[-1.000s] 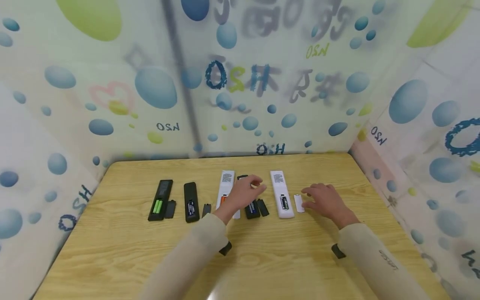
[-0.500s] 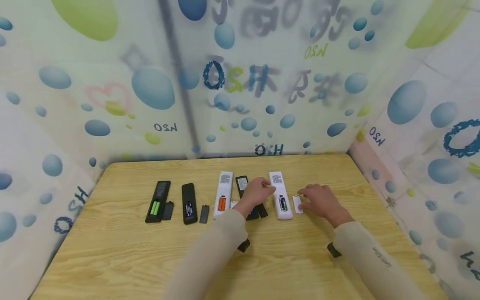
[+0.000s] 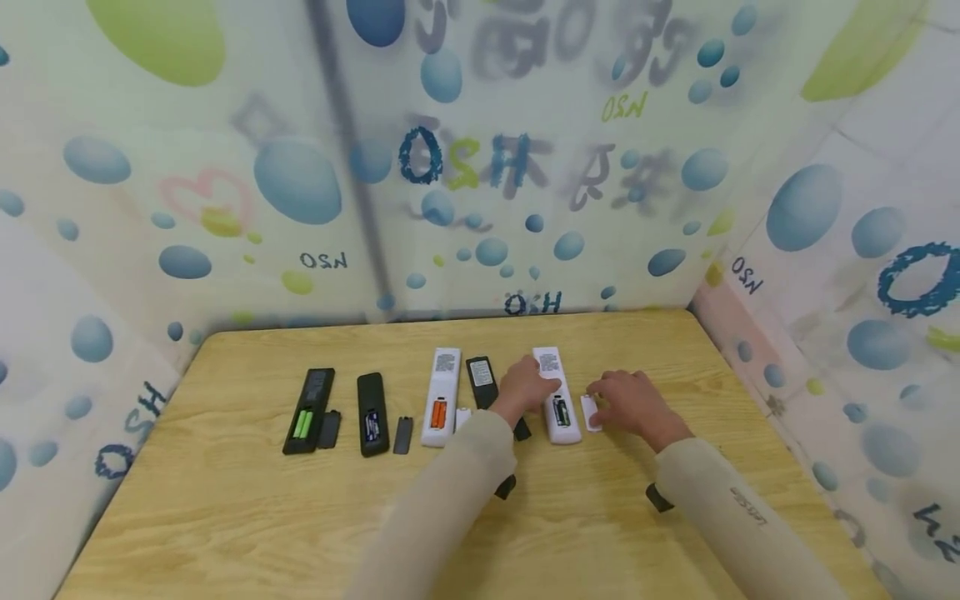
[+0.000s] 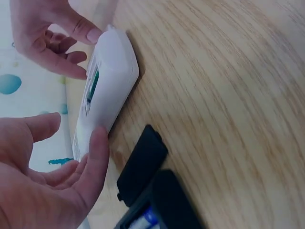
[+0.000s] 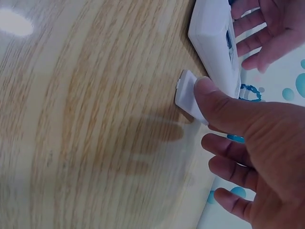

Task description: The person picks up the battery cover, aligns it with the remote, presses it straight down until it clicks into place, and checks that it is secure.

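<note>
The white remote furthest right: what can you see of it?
Smooth and plastic-looking, the white remote lies back up on the wooden table, printed label toward the far end. Near its other end, a partly green battery shows, with no cover over it. The left hand overlaps it in the head view; contact is unclear.

On the patterned wall sheet (image 3: 360, 300) facing me I read "H2O", mirrored, several times over — large in blue and green, small in dark blue. My right sleeve (image 3: 720, 492) bears lettering beginning "Lets"; the labels (image 3: 447, 363) on the remotes (image 3: 441, 391) — fine print — are illegible.
</note>
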Demonstrator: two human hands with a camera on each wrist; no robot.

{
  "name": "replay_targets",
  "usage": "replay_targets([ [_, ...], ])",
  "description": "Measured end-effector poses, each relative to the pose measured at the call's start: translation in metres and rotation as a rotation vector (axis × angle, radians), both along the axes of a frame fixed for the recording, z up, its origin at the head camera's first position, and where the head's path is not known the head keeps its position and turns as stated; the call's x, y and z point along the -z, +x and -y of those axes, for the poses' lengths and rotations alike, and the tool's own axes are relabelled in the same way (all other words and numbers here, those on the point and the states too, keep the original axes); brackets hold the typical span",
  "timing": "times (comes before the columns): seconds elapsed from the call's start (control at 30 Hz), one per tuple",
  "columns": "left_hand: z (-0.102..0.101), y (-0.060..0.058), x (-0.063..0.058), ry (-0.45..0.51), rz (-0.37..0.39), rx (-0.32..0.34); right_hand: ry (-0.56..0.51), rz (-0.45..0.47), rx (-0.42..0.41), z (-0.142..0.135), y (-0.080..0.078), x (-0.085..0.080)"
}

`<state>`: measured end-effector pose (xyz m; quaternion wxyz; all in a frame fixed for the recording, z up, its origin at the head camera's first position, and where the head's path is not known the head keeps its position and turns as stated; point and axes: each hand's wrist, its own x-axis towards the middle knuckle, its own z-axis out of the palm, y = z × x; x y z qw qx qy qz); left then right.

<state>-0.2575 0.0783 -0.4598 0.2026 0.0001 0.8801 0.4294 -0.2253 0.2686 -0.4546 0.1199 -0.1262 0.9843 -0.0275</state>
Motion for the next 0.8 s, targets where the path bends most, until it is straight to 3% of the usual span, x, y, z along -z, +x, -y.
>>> replay_targets([
  [0.3, -0.013, 0.007, 0.0, -0.095, -0.026, -0.102, 0.054, 0.026, -0.019, 0.004, -0.004, 0.004],
  [0.5, -0.021, 0.004, 0.009, -0.183, -0.063, -0.118, 0.083, 0.014, -0.04, 0.005, -0.004, 0.007],
  [0.8, -0.026, 0.004, 0.007, -0.206, -0.029, -0.163, 0.01, 0.051, 0.014, 0.005, -0.009, 0.007],
])
